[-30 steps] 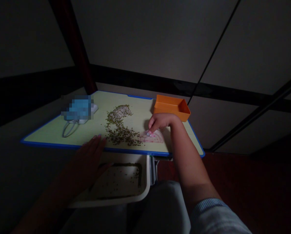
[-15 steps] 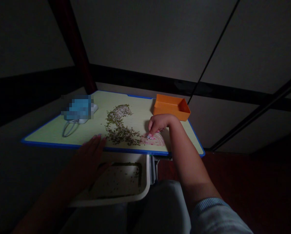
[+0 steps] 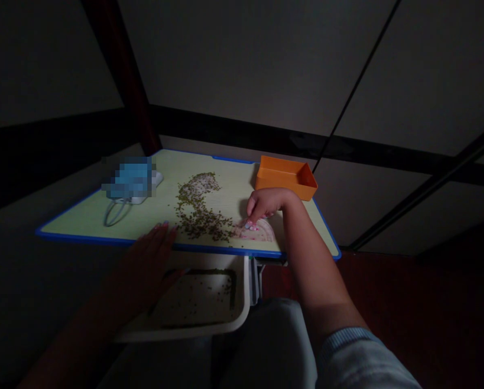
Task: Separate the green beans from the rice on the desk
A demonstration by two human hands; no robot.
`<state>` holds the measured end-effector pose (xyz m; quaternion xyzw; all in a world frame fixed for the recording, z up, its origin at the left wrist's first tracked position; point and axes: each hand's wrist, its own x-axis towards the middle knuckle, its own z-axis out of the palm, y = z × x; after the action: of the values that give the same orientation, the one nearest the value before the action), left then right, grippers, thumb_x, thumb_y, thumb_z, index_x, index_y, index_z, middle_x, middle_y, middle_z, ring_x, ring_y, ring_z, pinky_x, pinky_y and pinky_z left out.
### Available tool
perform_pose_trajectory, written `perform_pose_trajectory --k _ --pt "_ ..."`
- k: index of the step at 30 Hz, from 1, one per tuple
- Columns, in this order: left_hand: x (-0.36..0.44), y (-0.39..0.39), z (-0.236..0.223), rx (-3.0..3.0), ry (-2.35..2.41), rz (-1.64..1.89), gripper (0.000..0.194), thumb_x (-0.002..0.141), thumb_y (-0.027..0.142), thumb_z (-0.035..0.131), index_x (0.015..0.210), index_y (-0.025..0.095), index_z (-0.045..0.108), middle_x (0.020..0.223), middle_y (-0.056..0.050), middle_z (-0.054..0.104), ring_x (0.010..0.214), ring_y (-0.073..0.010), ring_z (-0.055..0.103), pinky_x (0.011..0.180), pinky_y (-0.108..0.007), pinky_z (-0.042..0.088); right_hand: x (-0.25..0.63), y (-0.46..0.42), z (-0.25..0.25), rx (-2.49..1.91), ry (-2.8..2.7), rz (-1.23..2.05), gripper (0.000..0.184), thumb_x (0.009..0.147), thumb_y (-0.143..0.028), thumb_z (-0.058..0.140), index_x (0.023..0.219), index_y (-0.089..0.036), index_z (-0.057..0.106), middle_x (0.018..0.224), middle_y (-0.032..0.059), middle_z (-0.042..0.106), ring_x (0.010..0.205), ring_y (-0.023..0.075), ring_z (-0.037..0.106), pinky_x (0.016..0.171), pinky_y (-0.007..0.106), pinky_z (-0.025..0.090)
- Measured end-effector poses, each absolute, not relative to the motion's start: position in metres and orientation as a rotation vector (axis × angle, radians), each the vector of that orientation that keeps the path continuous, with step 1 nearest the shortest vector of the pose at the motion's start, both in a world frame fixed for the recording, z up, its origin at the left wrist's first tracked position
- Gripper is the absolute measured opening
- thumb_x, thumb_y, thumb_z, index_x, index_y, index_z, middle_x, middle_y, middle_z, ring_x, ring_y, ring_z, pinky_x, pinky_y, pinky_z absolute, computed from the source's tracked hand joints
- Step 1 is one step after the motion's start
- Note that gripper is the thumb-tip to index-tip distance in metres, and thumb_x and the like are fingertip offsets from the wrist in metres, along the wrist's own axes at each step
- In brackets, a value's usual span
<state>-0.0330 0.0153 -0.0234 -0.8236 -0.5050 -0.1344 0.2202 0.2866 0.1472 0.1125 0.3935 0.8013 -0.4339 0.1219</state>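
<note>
The right hand (image 3: 266, 204) pinches a protractor (image 3: 263, 233) beside seeds (image 3: 207, 225) on the bench (image 3: 236, 189); the left hand (image 3: 146, 259) has fingers outstretched.

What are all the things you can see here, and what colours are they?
Table: one, pale yellow-green with blue rim, middle
Grains: too many to count, greenish and pale, scattered mid-table; dark bits also in the tub
Protractor: one, clear and pink, right of the grains
Box: one, orange, far right of table
Blurred thing: one, blue, left of table
Loop: one, grey, beside the blurred thing
Tub: one, cream, below table's near edge
Pole: one, dark red, behind, left
Wall: grey panels, behind
Floor: dark red, right
Legs: grey, bottom
Sleeve: one, blue-grey, right arm
Left hand: one, at table's near edge
Right hand: one, on protractor
</note>
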Motion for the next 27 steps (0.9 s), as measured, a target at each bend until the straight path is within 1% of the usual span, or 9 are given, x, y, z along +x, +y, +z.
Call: perform_pose_trajectory --k 3,7,10,14,17,22,27 --pt "-0.032 0.014 -0.022 -2.291 -1.414 -0.375 0.082 0.083 0.058 0.04 0.145 0.005 0.033 0.151 -0.026 0.041 0.141 -0.0356 0.041 0.112 -0.05 0.04 0.285 0.147 0.112 1.098 2.326 -1.266 0.029 0.071 -0.039 0.077 0.069 -0.013 0.065 0.045 -0.0094 0.045 0.043 0.0039 0.036 0.046 0.023 0.025" --pt "-0.031 0.014 -0.021 -2.284 -1.431 -0.374 0.081 0.083 0.058 0.039 0.144 0.005 0.033 0.151 -0.027 0.041 0.141 -0.0358 0.04 0.112 -0.05 0.04 0.279 0.147 0.109 1.075 2.312 -1.256 0.027 0.071 -0.036 0.077 0.066 -0.013 0.064 0.044 -0.0098 0.045 0.041 0.0037 0.036 0.046 0.023 0.025" --pt "-0.031 0.014 -0.02 -2.292 -1.437 -0.357 0.08 0.083 0.06 0.039 0.142 0.005 0.037 0.15 -0.027 0.042 0.141 -0.0365 0.041 0.112 -0.05 0.041 0.277 0.147 0.107 1.078 2.312 -1.256 0.025 0.072 -0.035 0.076 0.068 -0.013 0.065 0.043 -0.0107 0.044 0.039 0.0031 0.035 0.046 0.022 0.025" --pt "-0.031 0.014 -0.019 -2.285 -1.44 -0.356 0.082 0.083 0.06 0.041 0.144 0.006 0.033 0.151 -0.026 0.041 0.141 -0.0356 0.041 0.113 -0.05 0.04 0.277 0.147 0.108 1.087 2.303 -1.213 0.027 0.072 -0.036 0.077 0.07 -0.012 0.066 0.043 -0.0101 0.044 0.041 0.0036 0.036 0.047 0.022 0.027" --pt "-0.031 0.014 -0.019 -2.292 -1.444 -0.342 0.08 0.083 0.059 0.04 0.143 0.006 0.034 0.151 -0.026 0.04 0.142 -0.0358 0.039 0.113 -0.051 0.039 0.278 0.147 0.109 1.104 2.31 -1.179 0.027 0.073 -0.037 0.077 0.071 -0.011 0.068 0.044 -0.0096 0.044 0.042 0.0038 0.036 0.047 0.022 0.027" --pt "-0.03 0.014 -0.018 -2.292 -1.44 -0.336 0.082 0.083 0.06 0.04 0.144 0.005 0.034 0.15 -0.027 0.042 0.142 -0.0359 0.04 0.113 -0.05 0.041 0.28 0.146 0.111 1.2 2.339 -1.132 0.02 0.074 -0.03 0.075 0.073 -0.011 0.069 0.045 -0.0092 0.043 0.044 0.0047 0.036 0.047 0.022 0.028" --pt "-0.03 0.013 -0.017 -2.307 -1.441 -0.345 0.081 0.084 0.058 0.039 0.144 0.004 0.033 0.15 -0.027 0.041 0.142 -0.0359 0.04 0.113 -0.051 0.04 0.274 0.143 0.109 1.243 2.386 -1.136 0.016 0.075 -0.026 0.073 0.076 -0.01 0.071 0.046 -0.0092 0.042 0.044 0.004 0.033 0.047 0.022 0.025"
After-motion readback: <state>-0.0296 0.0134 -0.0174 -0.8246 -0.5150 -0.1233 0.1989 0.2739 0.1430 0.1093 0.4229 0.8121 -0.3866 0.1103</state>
